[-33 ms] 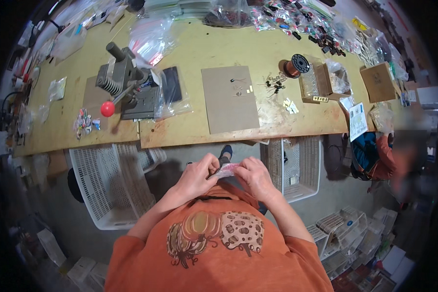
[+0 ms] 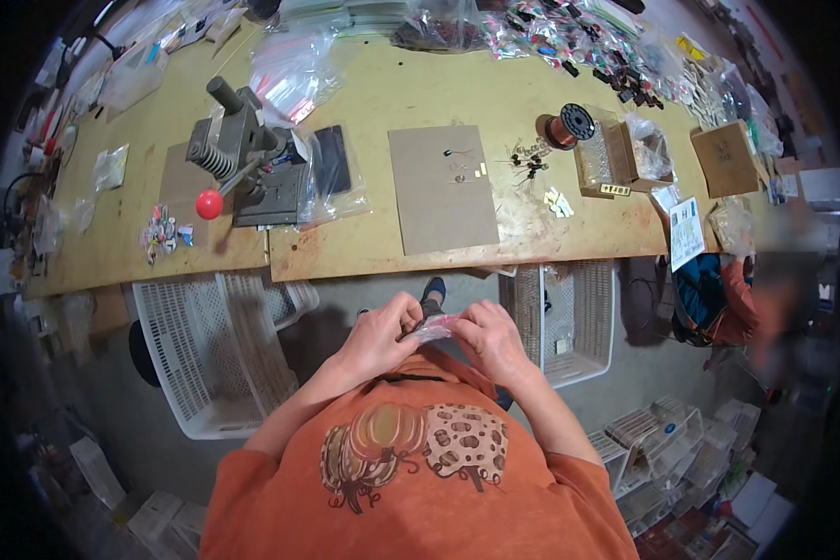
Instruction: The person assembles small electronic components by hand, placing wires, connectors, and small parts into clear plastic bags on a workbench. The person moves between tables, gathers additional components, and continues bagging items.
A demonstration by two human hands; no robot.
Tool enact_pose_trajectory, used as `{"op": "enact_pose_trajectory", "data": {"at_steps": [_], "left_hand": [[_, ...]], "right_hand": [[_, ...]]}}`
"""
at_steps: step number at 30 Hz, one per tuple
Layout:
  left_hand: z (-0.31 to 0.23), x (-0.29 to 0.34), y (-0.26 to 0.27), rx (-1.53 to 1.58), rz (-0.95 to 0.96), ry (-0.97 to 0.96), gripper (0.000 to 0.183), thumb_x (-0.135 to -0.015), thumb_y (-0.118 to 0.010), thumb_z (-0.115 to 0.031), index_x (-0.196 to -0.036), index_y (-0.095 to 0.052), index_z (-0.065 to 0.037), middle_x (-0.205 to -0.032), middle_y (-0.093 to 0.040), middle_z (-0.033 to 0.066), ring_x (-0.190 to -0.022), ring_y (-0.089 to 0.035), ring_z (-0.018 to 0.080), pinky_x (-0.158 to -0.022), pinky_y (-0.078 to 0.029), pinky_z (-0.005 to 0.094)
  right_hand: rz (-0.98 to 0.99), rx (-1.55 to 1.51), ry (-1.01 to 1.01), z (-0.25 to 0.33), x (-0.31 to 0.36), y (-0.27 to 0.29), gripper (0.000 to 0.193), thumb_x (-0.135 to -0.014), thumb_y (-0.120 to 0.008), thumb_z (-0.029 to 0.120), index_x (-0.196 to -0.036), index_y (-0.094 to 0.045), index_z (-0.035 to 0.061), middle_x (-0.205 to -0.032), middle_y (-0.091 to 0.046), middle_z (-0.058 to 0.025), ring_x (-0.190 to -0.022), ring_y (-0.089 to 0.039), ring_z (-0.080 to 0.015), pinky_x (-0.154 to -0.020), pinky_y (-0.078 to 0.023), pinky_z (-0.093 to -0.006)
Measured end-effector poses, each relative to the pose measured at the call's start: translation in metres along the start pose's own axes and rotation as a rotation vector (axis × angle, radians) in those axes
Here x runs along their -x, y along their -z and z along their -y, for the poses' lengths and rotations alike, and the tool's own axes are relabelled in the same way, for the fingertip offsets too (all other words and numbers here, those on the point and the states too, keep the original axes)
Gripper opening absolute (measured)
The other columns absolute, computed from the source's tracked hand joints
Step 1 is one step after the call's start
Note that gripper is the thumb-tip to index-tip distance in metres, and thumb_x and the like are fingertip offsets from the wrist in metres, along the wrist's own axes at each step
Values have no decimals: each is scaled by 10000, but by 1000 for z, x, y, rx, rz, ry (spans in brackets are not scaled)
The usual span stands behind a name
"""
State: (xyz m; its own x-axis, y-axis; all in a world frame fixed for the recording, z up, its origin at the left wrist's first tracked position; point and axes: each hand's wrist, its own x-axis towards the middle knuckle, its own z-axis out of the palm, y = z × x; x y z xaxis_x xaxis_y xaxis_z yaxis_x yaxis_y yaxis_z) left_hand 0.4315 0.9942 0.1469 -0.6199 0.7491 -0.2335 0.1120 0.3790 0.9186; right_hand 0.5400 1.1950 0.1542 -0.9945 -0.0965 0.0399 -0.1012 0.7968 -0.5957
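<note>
In front of my waist, just short of the table, both hands hold a small clear plastic bag (image 2: 432, 329) with a pinkish-red strip along its upper edge. My left hand (image 2: 383, 332) pinches the bag's left end with its fingers curled in. At the right end, the fingers of my right hand (image 2: 485, 338) are closed on the reddish edge. What the bag contains, if anything, is too small to make out. Beyond my hands a brown cardboard sheet (image 2: 443, 210) lies on the table, bearing a small black part with thin wires (image 2: 454, 152) and tiny pale pieces.
A hand press (image 2: 238, 154) with a red knob stands on the yellowish table (image 2: 345, 252), left of the cardboard. To the right are a copper wire spool (image 2: 566, 128) and an open box (image 2: 639, 154). White crates (image 2: 210, 373) flank me below; a person (image 2: 733, 308) is at far right.
</note>
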Motion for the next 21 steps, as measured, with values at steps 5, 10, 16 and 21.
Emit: {"op": "enact_pose_trajectory", "data": {"at_steps": [5, 10, 16, 21], "left_hand": [[11, 12, 5, 103, 93, 104, 328, -768, -696, -32, -1040, -513, -29, -749, -589, 36, -607, -550, 98, -576, -459, 262], [4, 15, 15, 70, 229, 65, 318, -816, -694, -84, -1061, -498, -32, -759, -612, 55, -623, -585, 130, -585, -470, 290], [3, 19, 15, 9, 273, 77, 320, -853, -660, -151, -1085, -460, -58, -749, -604, 97, -678, -615, 276, -637, -477, 354], [7, 26, 32, 307, 234, 202, 375, -866, -700, -150, -1147, -470, -56, -765, -580, 13, -696, -546, 83, -639, -452, 253]], "right_hand": [[-29, -121, -30, 13, 9, -3, 201, -732, -675, 7, -920, -655, 73, -875, -645, -84, -864, -621, -298, -726, -491, -399], [31, -110, -66, 25, 12, 6, 218, -747, -653, -24, -944, -646, 69, -847, -659, -100, -834, -641, -307, -744, -502, -400], [51, -61, -36, 23, 11, 4, 223, -735, -651, -21, -943, -649, 58, -859, -667, -115, -855, -644, -300, -752, -515, -404], [-9, -137, -158, 14, 11, 23, 200, -769, -626, -68, -934, -671, 36, -887, -684, -125, -842, -659, -316, -739, -536, -392]]}}
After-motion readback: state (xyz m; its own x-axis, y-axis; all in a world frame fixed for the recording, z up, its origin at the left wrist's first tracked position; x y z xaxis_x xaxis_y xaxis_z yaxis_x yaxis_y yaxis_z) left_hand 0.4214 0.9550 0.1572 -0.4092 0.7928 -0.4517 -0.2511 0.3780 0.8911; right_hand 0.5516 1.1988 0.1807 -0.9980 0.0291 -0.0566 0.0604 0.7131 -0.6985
